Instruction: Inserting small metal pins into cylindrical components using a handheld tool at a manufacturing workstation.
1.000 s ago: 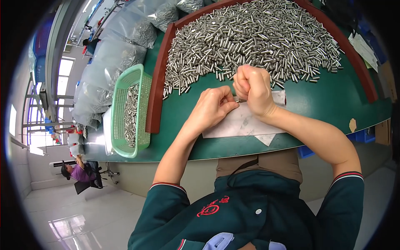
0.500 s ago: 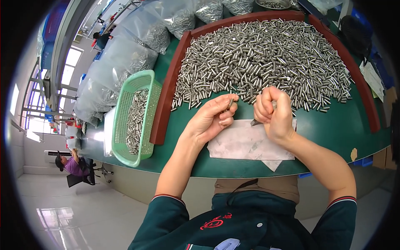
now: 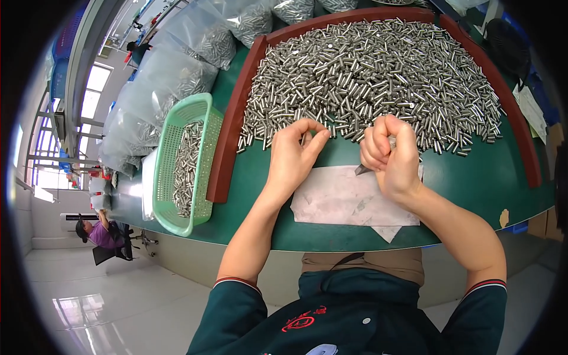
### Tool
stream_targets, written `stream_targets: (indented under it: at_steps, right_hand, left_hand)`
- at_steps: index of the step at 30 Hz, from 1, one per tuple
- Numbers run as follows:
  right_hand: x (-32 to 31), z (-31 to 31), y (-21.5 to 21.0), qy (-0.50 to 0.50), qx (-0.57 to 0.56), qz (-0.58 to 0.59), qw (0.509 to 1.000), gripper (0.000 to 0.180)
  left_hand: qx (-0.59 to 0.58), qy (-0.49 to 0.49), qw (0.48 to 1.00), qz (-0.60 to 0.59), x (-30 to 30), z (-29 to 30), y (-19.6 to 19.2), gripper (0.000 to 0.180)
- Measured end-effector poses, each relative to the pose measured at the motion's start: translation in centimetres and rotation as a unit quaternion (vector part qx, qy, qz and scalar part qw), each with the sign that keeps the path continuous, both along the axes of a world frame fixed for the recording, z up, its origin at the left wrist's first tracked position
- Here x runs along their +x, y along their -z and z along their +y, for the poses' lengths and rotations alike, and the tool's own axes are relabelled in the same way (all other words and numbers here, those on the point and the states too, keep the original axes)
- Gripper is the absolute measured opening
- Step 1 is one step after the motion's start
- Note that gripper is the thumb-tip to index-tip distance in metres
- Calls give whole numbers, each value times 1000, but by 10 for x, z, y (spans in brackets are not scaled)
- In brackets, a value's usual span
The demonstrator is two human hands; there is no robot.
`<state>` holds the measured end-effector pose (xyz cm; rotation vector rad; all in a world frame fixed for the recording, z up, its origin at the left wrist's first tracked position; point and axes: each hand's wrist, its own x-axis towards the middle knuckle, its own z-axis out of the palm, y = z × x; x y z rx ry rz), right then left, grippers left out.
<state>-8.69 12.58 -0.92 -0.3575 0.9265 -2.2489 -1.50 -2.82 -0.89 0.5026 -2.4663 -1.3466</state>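
My left hand (image 3: 293,155) is at the near edge of a heap of short metal pins (image 3: 378,83). Its fingers are bent, with a small gap between thumb and forefinger and no pin visible between them. My right hand (image 3: 393,157) is closed around a small hand tool, whose dark grey pointed end (image 3: 362,170) sticks out toward the left; the rest of it is mostly hidden by the fingers. Under and between my hands a stained pale cloth (image 3: 337,198) lies on the green tabletop (image 3: 461,201).
Dark red wooden rails (image 3: 236,118) border the heap. Left of them stands a green plastic basket (image 3: 204,154) partly filled with pins. Clear plastic bags (image 3: 177,74) of pins line the far left. A person in purple (image 3: 105,234) sits farther off.
My left hand has moved up and left to the heap's edge; the pin it was pinching no longer shows. The right hand stays closed on the tool, nearly still.
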Motion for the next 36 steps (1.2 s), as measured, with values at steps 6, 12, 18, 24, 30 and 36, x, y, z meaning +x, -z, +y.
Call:
stream_targets:
  at_steps: [6,12,18,24,30,36]
  right_hand:
    - [0,1,1,-8,0,1,1000,31]
    - [-1,1,1,-5,-2,-6,1000,30]
    - [-3,0,2,-2,-4,-20,1000,30]
    - [-3,0,0,4,2,-22,1000,30]
    - [-3,0,2,6,1,-24,1000,30]
    - [-1,1,1,8,0,-26,1000,30]
  left_hand:
    - [-262,25,964,31,-5,-4,2,12]
    - [-333,122,933,58,-5,-13,0,15]
    - [-277,125,953,22,-5,-12,1,11]
    - [-154,105,982,-17,0,-7,-3,7]
    - [-137,103,985,-20,1,-5,-2,7]
    - [-116,109,986,-48,5,-3,-8,7]
